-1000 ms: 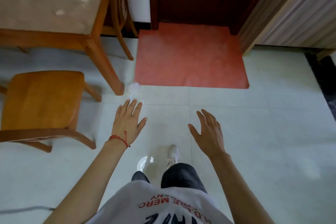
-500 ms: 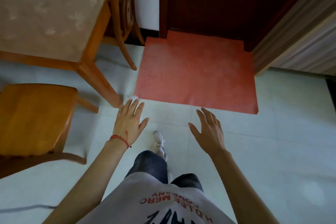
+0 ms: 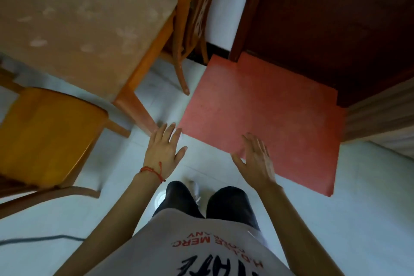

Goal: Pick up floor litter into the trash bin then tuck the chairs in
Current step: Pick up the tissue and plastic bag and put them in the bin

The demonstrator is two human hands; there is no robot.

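— Beside the table leg (image 3: 136, 112), near the red mat's (image 3: 264, 127) corner, the left hand (image 3: 163, 149) hovers with fingers spread, holding nothing. The litter is hidden beneath it.

— Right hand (image 3: 257, 161)?

— Also open and empty.

— Risk?

— Knuckles could knock the leg while reaching blind. The litter's axis can't be told.

Showing orange-brown wood on the near-left chair (image 3: 49, 134) and far chair (image 3: 190, 18). Wearing beige with pale leaf prints, the table (image 3: 78, 20) at far left. Glowing coral red, the mat (image 3: 268, 114); dark brown, the door (image 3: 336, 18) behind. Circling the left wrist, a red string bracelet (image 3: 152, 171). Carrying red and black lettering, the white shirt (image 3: 201, 253).
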